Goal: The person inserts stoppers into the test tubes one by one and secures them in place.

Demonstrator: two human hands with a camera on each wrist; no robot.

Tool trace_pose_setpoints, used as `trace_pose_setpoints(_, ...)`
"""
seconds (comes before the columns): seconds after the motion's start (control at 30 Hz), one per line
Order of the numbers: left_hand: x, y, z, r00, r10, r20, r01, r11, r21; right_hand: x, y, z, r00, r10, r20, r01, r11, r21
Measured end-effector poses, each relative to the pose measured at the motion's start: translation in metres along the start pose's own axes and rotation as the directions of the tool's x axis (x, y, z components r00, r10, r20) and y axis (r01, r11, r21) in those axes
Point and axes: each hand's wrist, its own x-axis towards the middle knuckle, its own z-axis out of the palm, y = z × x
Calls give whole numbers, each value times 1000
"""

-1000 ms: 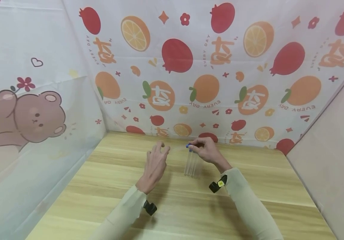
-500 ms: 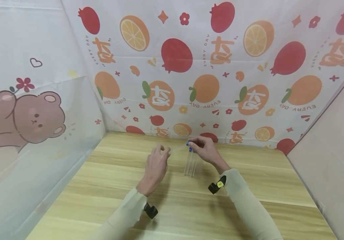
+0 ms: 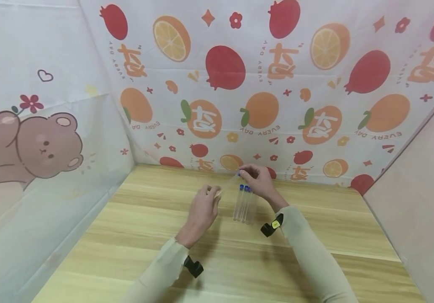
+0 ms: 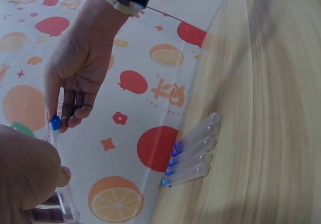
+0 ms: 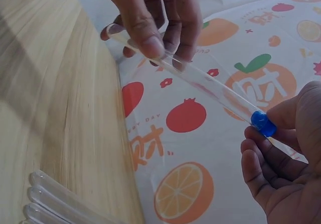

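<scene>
A clear test tube [image 5: 210,86] with a blue cap [image 5: 263,123] is held slantwise above the table, cap end higher in the head view. My left hand [image 3: 203,212] grips its rounded lower end, the thumb lying along the glass-like wall in the right wrist view. At the other end my right hand [image 3: 259,183] pinches the blue cap between thumb and fingers. Several more capped test tubes [image 4: 195,148] lie side by side on the table just below and in front of the right hand, their blue caps toward the back wall.
The pale wood-grain table [image 3: 156,269] runs back to a fruit-printed cloth wall [image 3: 262,139]. A bear-printed sheet [image 3: 99,126] borders the left side and a plain pale wall [image 3: 425,176] the right. Black cameras [image 3: 193,266] sit at both wrists.
The capped end of the held tube has risen away from the row, so the tube slants more steeply. The left hand has shifted slightly right; both hands keep their hold.
</scene>
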Motion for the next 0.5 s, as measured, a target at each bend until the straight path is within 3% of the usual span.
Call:
trace_pose_setpoints(0.3,-5,6,0,996,-29,80,42,985,-170,12,2,2,997,56,-44,-57,998,-13)
trace_pose_setpoints(0.5,-5,8,1,987,-54,149,88,969,-232,23,8,3,994,100,-47,-101,995,-27)
